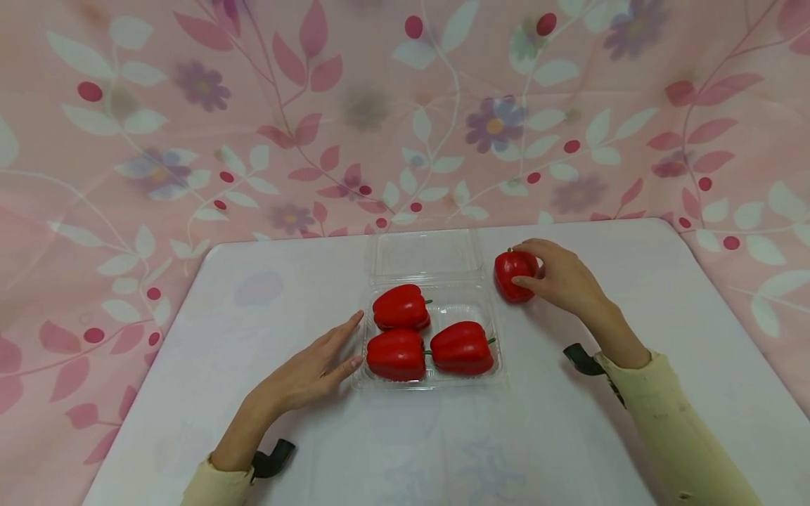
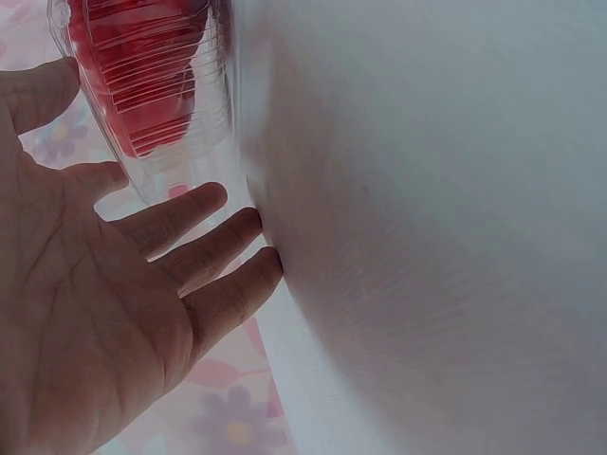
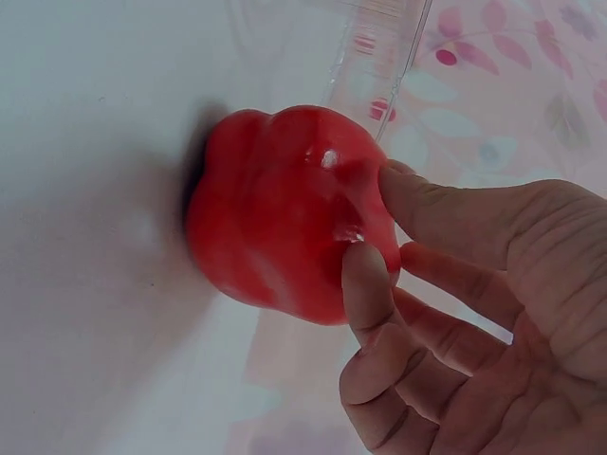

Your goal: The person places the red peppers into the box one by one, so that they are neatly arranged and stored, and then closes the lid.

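Note:
Three red bell peppers [image 1: 399, 355] lie on their sides in a clear plastic clamshell box [image 1: 465, 309]. To the right of the box is another red bell pepper [image 1: 510, 275], stem up in the head view. My right hand [image 1: 560, 274] holds that pepper between thumb and fingers, also seen up close in the right wrist view, where the pepper [image 3: 275, 209] appears at or just over the tabletop. Fingers extended, my left hand [image 1: 310, 376] is at the box's left side, thumb and index fingertip at its edge. In the left wrist view, that hand's palm [image 2: 85, 294] shows, holding nothing.
The box's transparent lid [image 1: 425, 254] is folded back, away from me. A white-covered table [image 1: 278, 295] lies under everything, with a pink floral cloth [image 1: 380, 105] behind it. Black curved mounts [image 1: 273, 460] are on both wrists.

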